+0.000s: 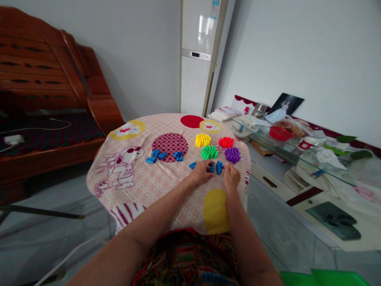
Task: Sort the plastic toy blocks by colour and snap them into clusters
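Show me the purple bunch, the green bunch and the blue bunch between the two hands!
Purple bunch (232, 155): head view, on its middle.
Green bunch (209, 152): head view, middle of the cluster.
Blue bunch (219, 167): head view, on its visible middle.

Lit softly by cool, diffuse light, marked by glare on tall white cabinet (195, 75), shadowed beneath wooden bench (50, 69), stretched and blurred toward edges.

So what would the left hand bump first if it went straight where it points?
Past the blue pieces at the left hand, probably the blue bunch by the right hand, though depth is hard to judge.
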Available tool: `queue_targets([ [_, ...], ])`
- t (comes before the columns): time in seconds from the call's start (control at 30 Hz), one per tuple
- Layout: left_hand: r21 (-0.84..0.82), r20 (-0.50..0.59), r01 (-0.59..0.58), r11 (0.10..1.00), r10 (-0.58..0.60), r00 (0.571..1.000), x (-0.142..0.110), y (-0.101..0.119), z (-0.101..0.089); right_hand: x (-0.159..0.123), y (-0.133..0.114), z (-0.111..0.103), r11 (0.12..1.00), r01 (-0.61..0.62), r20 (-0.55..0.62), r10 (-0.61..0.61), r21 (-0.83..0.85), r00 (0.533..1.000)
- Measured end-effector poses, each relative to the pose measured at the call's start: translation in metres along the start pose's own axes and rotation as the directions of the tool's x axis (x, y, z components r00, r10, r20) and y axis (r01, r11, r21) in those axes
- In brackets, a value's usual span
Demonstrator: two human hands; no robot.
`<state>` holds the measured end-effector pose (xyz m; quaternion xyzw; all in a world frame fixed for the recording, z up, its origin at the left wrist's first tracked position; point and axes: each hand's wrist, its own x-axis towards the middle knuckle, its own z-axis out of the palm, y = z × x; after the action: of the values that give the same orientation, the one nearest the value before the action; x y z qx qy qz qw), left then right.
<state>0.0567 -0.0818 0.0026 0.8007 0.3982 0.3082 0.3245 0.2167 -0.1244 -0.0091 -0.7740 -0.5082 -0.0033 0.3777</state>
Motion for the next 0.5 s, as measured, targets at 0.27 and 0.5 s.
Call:
queue_targets([
  [0.27, -0.050, -0.036, 0.054, 0.997, -0.056, 0.998, 0.013, -0.005, 0.002, 0.000, 0.001, 0.002, 1.000, 0.004, -0.009, -0.004, 0.008, 1.000],
  [0.5, -0.054, -0.006, 0.064, 0.996, -0.065, 0.998, 0.031, -0.004, 0.004, 0.000, 0.004, 0.005, 1.000, 0.027, -0.033, -0.027, -0.007, 0.999],
])
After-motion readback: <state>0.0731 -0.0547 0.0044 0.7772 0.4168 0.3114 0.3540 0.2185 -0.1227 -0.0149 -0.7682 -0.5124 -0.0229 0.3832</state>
